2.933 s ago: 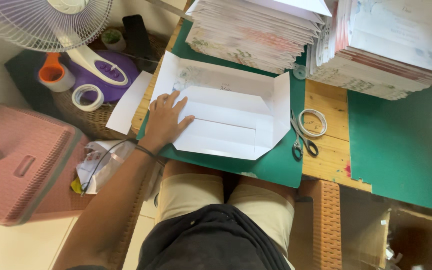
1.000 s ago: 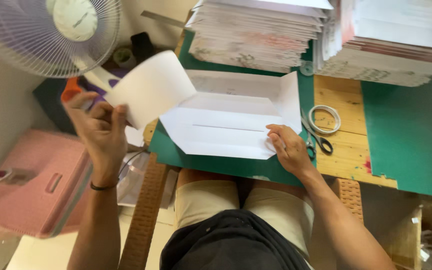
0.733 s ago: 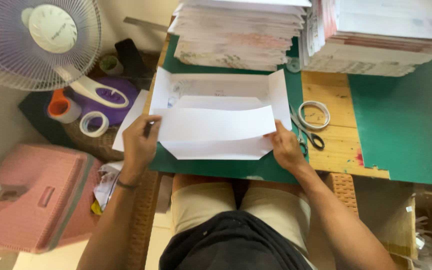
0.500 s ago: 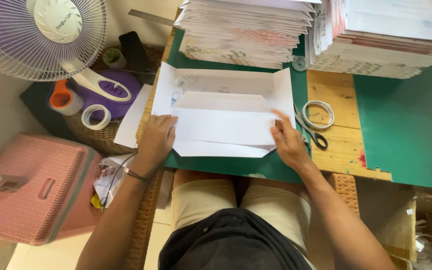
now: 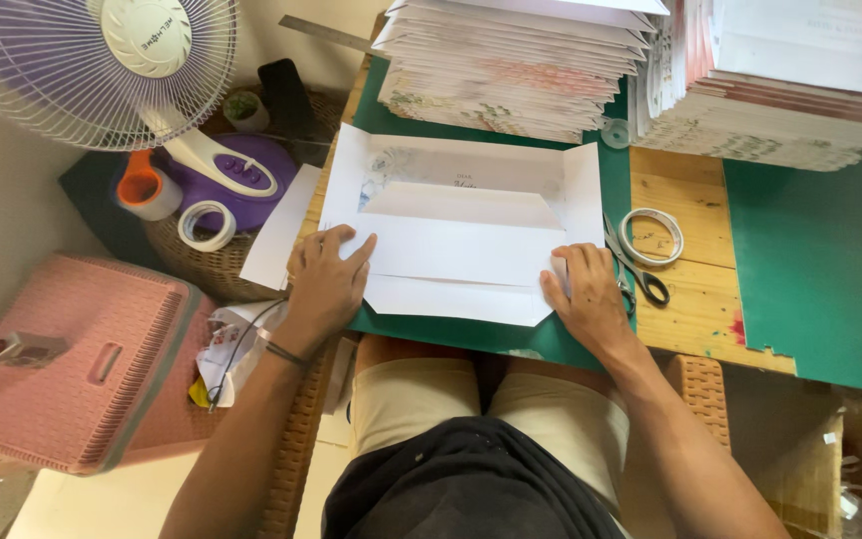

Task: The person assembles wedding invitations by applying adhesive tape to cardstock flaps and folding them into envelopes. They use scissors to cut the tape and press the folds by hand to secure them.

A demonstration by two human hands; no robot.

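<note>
The white envelope blank (image 5: 456, 240) lies flat on the green cutting mat (image 5: 491, 334) straight ahead of me, its long axis running left to right across my lap, so its two short ends fall one to each of my hands. My left hand (image 5: 323, 284) rests palm down on the blank's lower left corner, fingers spread and pressing the folded bottom flap against the mat; my right hand (image 5: 586, 299) does the same on the lower right corner, fingers loosely fanned, fingertips just over the flap's edge. Neither hand pinches anything (both simply lie flat on the paper). The blank reaches away from me from that pressed lower edge, its top flap open toward the stacks of printed card (image 5: 521, 70) at the far side of the mat, and its side tabs are unfolded to left and right. As for which hand is nearer, I judge them evenly placed, each touching its own corner. Just beyond my right hand, touching the mat's edge, lie the scissors (image 5: 636, 274) and a roll of tape (image 5: 652, 235) on the wooden table (image 5: 690, 319); a loose white sheet (image 5: 276, 235) sits beside my left hand.
</note>
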